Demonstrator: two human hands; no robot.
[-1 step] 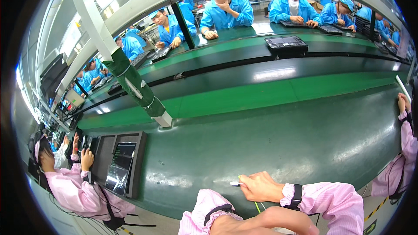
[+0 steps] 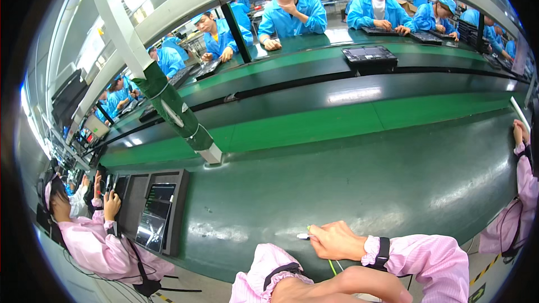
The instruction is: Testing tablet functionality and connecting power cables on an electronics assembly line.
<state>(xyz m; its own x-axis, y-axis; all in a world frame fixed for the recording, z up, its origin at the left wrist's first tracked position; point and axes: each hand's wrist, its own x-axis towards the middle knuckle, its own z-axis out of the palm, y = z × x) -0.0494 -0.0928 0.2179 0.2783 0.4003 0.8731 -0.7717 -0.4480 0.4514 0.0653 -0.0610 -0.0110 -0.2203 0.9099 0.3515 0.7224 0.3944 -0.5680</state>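
My right hand [image 2: 339, 240] is closed in a pinch above the near edge of the green bench. Between its thumb and fingers is a cable with a small white plug [image 2: 304, 236] sticking out to the left. A thin green and white length of cable [image 2: 334, 266] hangs below that hand. My left hand [image 2: 365, 283] reaches across to the right in front of it, cut by the picture's lower edge; its fingers are mostly out of sight. Pink sleeves cover both my arms, with a black band [image 2: 382, 253] at the right wrist.
A dark divided tray [image 2: 182, 191] holds a flat screen panel [image 2: 154, 219] at left, beside a person in pink. A post [image 2: 177, 112] rises from the bench. Another pink sleeve [image 2: 528, 179] is at far right. Beyond the conveyor belt [image 2: 314, 101], several people in blue sit.
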